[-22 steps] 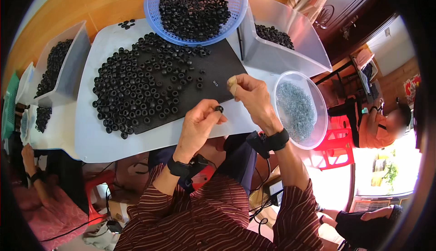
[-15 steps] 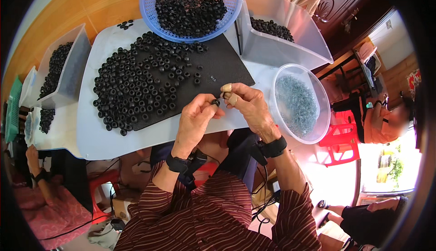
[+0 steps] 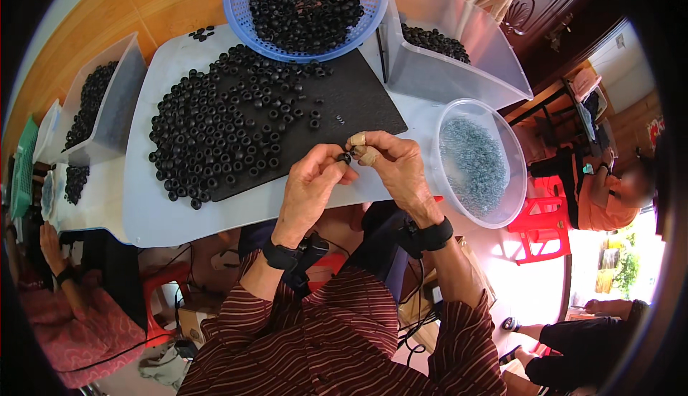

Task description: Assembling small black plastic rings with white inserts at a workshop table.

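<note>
Well to the left of the left hand (image 3: 309,188), a co-worker's hand (image 3: 51,245) shows below a green basket (image 3: 24,167), and a clear bin (image 3: 120,106) of black pieces stands nearer. The pale table (image 3: 165,222) spreads beyond both hands; on it, ahead and left of the left hand, a heap of black rings (image 3: 208,123) lies partly on a dark mat (image 3: 365,102). Straight beyond the hands is a blue basket (image 3: 233,10), then, ahead and right of the right hand (image 3: 400,170), a second bin (image 3: 462,84). A round tub (image 3: 515,192) is just right of that hand, with a red stool (image 3: 539,231) and a seated person in orange (image 3: 603,202) farther out.

The rings are smooth, rounded and slightly glossy, with open centres; the mat is flat and matte. The basket is perforated plastic, the bins and tub translucent, and the tub's bluish bits look fine and glassy.

The left thumb and forefinger pinch one black ring (image 3: 345,158). The right thumb and forefinger, tipped in tan wrapping, meet it from the right; whether they grip anything cannot be told. In the earliest frame the right hand is raised apart from the ring; now its fingertips are at it.
</note>
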{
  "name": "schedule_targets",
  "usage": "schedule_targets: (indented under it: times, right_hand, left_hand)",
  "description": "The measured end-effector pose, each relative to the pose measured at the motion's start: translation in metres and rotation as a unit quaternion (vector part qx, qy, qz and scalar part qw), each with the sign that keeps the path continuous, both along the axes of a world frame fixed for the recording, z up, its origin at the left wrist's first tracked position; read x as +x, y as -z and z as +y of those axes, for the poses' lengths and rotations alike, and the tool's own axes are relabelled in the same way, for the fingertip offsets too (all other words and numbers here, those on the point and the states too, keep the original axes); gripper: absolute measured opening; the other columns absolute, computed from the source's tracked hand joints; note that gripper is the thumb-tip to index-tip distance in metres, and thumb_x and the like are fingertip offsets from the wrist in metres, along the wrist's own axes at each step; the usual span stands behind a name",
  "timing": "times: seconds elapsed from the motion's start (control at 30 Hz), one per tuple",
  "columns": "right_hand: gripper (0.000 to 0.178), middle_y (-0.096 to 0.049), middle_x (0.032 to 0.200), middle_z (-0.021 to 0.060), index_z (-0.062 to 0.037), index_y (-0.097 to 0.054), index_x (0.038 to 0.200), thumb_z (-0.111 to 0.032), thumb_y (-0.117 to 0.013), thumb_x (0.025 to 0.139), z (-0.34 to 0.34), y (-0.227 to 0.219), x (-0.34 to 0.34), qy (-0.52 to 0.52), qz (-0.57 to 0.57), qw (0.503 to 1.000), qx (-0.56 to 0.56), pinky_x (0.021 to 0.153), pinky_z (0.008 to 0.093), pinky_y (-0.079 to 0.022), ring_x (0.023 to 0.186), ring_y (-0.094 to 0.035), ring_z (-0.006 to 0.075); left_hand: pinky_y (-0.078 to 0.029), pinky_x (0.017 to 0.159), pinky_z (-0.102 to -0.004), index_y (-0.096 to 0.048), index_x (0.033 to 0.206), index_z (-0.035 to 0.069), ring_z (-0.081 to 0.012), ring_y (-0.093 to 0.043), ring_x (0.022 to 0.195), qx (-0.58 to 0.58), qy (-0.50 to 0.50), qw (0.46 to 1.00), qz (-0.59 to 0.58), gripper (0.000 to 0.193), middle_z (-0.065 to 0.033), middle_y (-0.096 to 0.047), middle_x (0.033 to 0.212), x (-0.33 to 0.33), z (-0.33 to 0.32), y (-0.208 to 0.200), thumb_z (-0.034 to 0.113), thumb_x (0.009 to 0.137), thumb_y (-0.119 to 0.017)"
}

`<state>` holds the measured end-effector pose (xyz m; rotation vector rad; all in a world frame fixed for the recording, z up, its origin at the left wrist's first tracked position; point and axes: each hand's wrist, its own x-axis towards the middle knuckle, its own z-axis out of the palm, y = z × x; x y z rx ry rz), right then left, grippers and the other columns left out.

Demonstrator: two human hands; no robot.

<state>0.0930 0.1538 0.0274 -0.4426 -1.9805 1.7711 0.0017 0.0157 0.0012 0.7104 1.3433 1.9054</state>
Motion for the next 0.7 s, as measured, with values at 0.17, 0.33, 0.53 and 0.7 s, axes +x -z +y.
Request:
schedule_targets:
  times: [0.17,0.33,0.53,0.7]
  right_hand:
    - [0.015,-0.070,0.089,0.0070,0.0030,-0.069,0.099,0.000,-0.063,0.086,-0.005,-0.004,-0.001,0.019,-0.001,1.000,0.018,0.078,0.0246,-0.052,0.084,-0.063,0.0105]
    - [0.014,-0.070,0.089,0.0067,0.0025,-0.069,0.099,-0.001,-0.064,0.085,-0.008,-0.003,-0.001,0.028,-0.003,0.998,0.059,0.076,0.0239,-0.051,0.083,-0.063,0.0094]
    - [0.018,-0.069,0.090,0.0062,0.0011,-0.068,0.101,0.002,-0.064,0.084,-0.015,-0.005,-0.001,0.047,-0.017,0.997,0.059,0.075,0.0231,-0.049,0.083,-0.063,0.0099]
    - [0.023,-0.064,0.090,0.0055,0.0008,-0.067,0.106,0.004,-0.061,0.084,-0.011,0.001,-0.001,0.017,0.001,0.990,0.139,0.076,0.0233,-0.048,0.082,-0.059,0.0108]
  left_hand:
    - [-0.051,0.077,-0.0260,-0.057,0.108,-0.004,-0.0114,-0.062,0.079,-0.004,-0.004,1.000,-0.011,0.020,-0.0081,-0.067,0.084,0.001,0.000,0.000,0.008,0.092,-0.054]
    - [-0.051,0.076,-0.0253,-0.057,0.108,-0.004,-0.0114,-0.063,0.078,0.004,-0.006,1.000,-0.016,0.020,-0.0086,-0.067,0.084,0.002,0.001,-0.002,0.006,0.092,-0.054]
    - [-0.050,0.075,-0.0243,-0.057,0.109,-0.004,-0.0112,-0.062,0.079,-0.010,-0.003,1.000,-0.013,0.020,-0.0088,-0.067,0.085,0.001,0.001,-0.002,0.006,0.092,-0.054]
    - [-0.049,0.076,-0.0244,-0.058,0.109,-0.004,-0.0103,-0.061,0.080,0.002,0.002,1.000,-0.014,0.020,-0.0082,-0.067,0.085,-0.001,-0.001,-0.002,0.008,0.093,-0.053]
